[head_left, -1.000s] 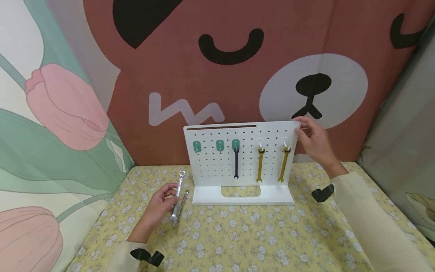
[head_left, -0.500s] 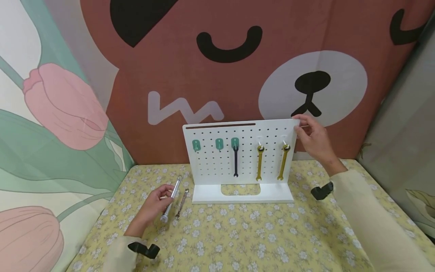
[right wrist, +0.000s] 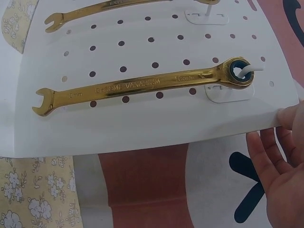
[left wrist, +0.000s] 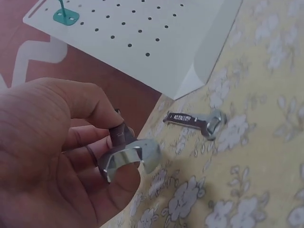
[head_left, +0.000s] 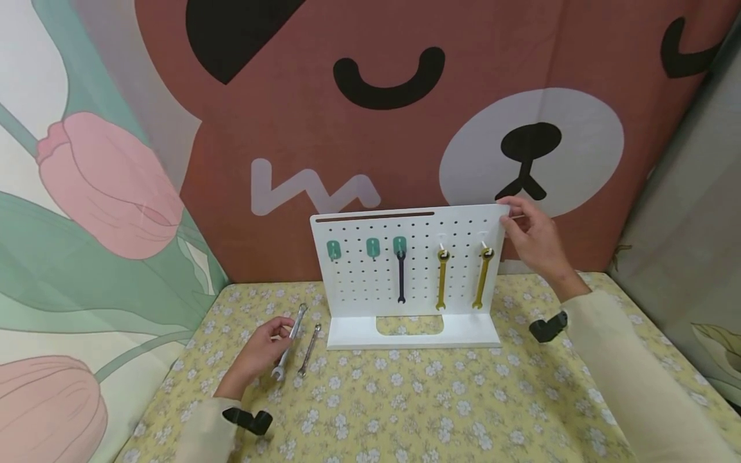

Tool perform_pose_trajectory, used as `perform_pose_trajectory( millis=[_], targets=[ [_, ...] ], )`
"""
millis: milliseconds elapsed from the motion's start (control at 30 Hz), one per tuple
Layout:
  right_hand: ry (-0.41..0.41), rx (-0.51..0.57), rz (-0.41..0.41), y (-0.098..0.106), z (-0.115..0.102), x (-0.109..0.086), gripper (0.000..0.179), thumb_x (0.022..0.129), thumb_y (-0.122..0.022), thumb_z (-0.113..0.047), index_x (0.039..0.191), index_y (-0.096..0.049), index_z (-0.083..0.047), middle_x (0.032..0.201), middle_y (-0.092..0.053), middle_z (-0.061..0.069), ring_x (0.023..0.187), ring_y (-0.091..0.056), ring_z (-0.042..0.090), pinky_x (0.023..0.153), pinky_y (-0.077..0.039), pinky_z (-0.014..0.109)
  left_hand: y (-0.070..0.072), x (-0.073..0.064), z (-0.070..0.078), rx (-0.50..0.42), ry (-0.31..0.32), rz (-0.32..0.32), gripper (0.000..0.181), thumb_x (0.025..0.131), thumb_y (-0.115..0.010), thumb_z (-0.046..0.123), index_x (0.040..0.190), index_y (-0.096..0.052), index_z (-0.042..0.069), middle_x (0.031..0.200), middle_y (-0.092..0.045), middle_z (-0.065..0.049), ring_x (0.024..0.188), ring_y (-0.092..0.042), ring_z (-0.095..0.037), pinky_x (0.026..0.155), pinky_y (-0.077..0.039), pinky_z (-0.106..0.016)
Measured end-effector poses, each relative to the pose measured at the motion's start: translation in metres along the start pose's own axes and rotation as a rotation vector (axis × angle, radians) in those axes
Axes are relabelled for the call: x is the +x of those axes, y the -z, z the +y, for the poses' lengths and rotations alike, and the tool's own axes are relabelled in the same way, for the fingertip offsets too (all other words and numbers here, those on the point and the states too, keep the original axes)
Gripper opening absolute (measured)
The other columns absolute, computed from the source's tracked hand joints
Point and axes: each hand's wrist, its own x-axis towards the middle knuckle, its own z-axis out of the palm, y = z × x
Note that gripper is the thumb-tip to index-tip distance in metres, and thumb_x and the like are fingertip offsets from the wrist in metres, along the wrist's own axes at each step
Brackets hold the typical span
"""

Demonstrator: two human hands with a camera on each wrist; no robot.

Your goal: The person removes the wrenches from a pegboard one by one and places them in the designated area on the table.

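Note:
My left hand [head_left: 263,350] pinches a silver combination wrench [head_left: 292,341] above the table, tilted, its ring end pointing away. Its open end [left wrist: 130,156] faces the camera in the left wrist view. Just right of it, a smaller combination wrench [head_left: 309,350] lies on the cloth. With thumb and fingers, my right hand [head_left: 535,241] grips the upper right corner of a white pegboard [head_left: 359,283]. From the board hang a dark wrench [head_left: 401,280] and two gold wrenches, the left one [head_left: 442,283] and the outer one [right wrist: 142,85], on hooks through their ring ends.
Two green hooks, the far-left one [head_left: 333,250] and the one beside it [head_left: 373,247], carry nothing. The board's white base [head_left: 353,334] rests on a yellow floral tablecloth [head_left: 405,399]. Behind it hangs a brown cloth backdrop [head_left: 278,244] with a cartoon bear.
My left hand has drawn the wrench leftward, away from the small wrench on the table, and turned it slightly. My right hand has kept its grip on the board's corner.

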Motion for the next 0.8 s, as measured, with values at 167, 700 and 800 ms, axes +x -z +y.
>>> perform_pose_trajectory(
  millis=[167, 700, 800],
  targets=[
    [0.016, 0.001, 0.004, 0.000, 0.000, 0.000, 0.035, 0.108, -0.055, -0.016, 0.143, -0.057, -0.011, 0.115, -0.062, 0.017, 0.094, -0.064, 0.033, 0.074, -0.046, 0.007, 0.001, 0.000, -0.003, 0.059, -0.006, -0.014, 0.028, 0.101, -0.057, 0.001, 0.129, -0.056, -0.002, 0.093, -0.055, -0.012, 0.053, -0.039, -0.016, 0.048, -0.039, -0.032],
    [0.018, 0.014, -0.006, 0.001, 0.004, 0.000, 0.037, 0.107, -0.056, -0.014, 0.144, -0.057, -0.009, 0.116, -0.061, 0.020, 0.089, -0.063, 0.031, 0.071, -0.048, 0.009, -0.002, 0.002, -0.013, 0.193, 0.027, -0.017, 0.029, 0.102, -0.055, 0.002, 0.130, -0.058, -0.004, 0.080, -0.054, -0.007, 0.046, -0.036, -0.014, 0.048, -0.037, -0.032],
    [0.024, 0.012, -0.004, 0.000, 0.004, 0.000, 0.036, 0.107, -0.056, -0.014, 0.143, -0.057, -0.009, 0.115, -0.062, 0.019, 0.089, -0.063, 0.031, 0.071, -0.048, 0.009, -0.003, 0.003, -0.015, 0.191, 0.037, -0.014, 0.029, 0.102, -0.054, 0.002, 0.131, -0.058, -0.003, 0.079, -0.053, -0.007, 0.046, -0.034, -0.014, 0.047, -0.035, -0.031]
  ],
)
